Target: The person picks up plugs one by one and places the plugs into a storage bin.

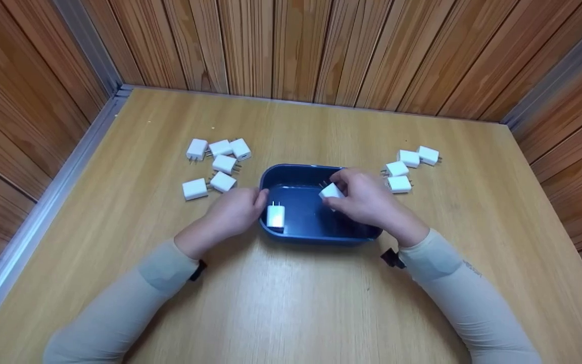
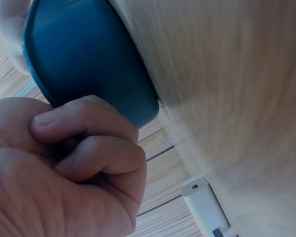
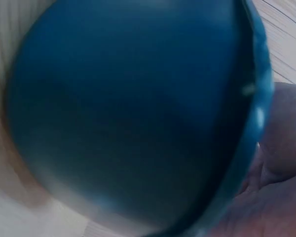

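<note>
A dark blue plastic box point(image 1: 316, 240) stands on the table between both hands. Inside its left end lies a white charger plug point(image 1: 276, 216), prongs pointing away from me. My left hand point(image 1: 235, 210) is at the box's left end, its thumb over the rim; in the left wrist view the other fingers of the left hand point(image 2: 89, 163) are curled against the outer wall. Over the box's right half, my right hand point(image 1: 367, 199) pinches another charger plug point(image 1: 331, 192) between thumb and fingers. From the right wrist the box wall hides that plug and most of the right hand point(image 3: 286, 133).
Several white charger plugs point(image 1: 224, 164) lie loosely grouped on the table left of the box. Several more charger plugs point(image 1: 398, 184) lie to its right, beyond my right hand. Wooden panel walls point(image 1: 296, 50) border the table at the back and sides.
</note>
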`<state>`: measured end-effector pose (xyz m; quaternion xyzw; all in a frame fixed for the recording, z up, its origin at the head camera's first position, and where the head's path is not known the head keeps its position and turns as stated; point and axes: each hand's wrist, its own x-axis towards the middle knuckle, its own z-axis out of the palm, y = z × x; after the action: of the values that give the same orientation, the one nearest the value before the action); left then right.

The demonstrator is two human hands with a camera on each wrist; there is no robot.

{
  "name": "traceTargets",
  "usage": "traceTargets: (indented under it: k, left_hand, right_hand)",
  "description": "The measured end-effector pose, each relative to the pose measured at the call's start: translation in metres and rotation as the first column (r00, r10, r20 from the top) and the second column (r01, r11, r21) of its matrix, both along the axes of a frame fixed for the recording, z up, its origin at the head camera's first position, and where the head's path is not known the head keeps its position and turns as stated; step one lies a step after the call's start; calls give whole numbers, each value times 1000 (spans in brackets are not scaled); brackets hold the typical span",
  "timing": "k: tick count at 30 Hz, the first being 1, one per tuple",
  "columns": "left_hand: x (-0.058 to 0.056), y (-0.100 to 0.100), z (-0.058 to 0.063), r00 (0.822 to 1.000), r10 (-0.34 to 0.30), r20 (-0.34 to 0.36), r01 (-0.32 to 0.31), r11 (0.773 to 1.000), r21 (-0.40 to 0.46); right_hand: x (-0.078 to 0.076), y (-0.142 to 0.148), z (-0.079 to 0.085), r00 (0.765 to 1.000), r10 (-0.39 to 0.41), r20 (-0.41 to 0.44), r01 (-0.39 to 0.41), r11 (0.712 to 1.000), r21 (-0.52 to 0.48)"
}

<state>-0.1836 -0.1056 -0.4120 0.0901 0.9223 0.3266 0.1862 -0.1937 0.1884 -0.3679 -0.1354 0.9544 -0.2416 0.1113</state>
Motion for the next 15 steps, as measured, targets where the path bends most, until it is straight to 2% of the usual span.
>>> traceTargets:
  k: [8, 15]
  left_hand:
    - [-2, -3, -3, 1000, -18, -11, 18, 1000, 14]
    - [-1, 2, -1, 1000, 5, -31, -6, 999, -33]
  right_hand:
    - [-1, -17, -5, 999, -26, 45, 25, 1000, 17]
    - [1, -31, -8, 998, -22, 53, 20, 999, 36]
